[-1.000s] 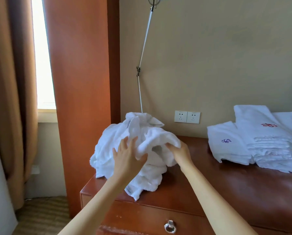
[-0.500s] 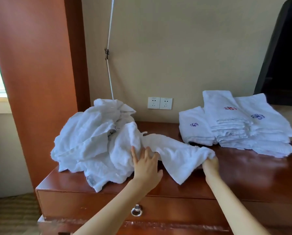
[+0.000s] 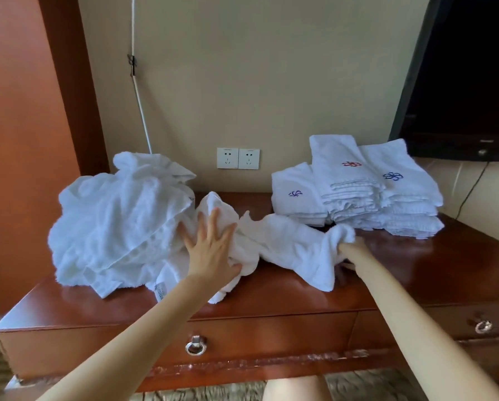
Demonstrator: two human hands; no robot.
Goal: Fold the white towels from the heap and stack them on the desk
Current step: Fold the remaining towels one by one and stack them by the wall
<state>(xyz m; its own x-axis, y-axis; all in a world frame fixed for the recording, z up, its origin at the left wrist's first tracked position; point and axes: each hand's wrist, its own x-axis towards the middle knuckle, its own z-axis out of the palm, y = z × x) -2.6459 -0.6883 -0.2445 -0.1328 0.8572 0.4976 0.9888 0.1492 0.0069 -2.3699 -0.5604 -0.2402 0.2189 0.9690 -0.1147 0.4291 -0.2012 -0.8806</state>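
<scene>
A small tag (image 3: 159,293) on the heap (image 3: 115,224) carries writing too blurred for us to read. The folded stack (image 3: 367,198) at two o'clock shows red, blue and purple stitched flowers. Our left hand (image 3: 210,250), fingers spread straight, presses one white towel (image 3: 288,244) beside the heap at nine o'clock. Our right hand (image 3: 351,251) grips that towel's far end on the counter (image 3: 271,293).

towel (image 3: 288,244): right hand (image 3: 352,250) grips, left hand (image 3: 210,251) presses
</scene>
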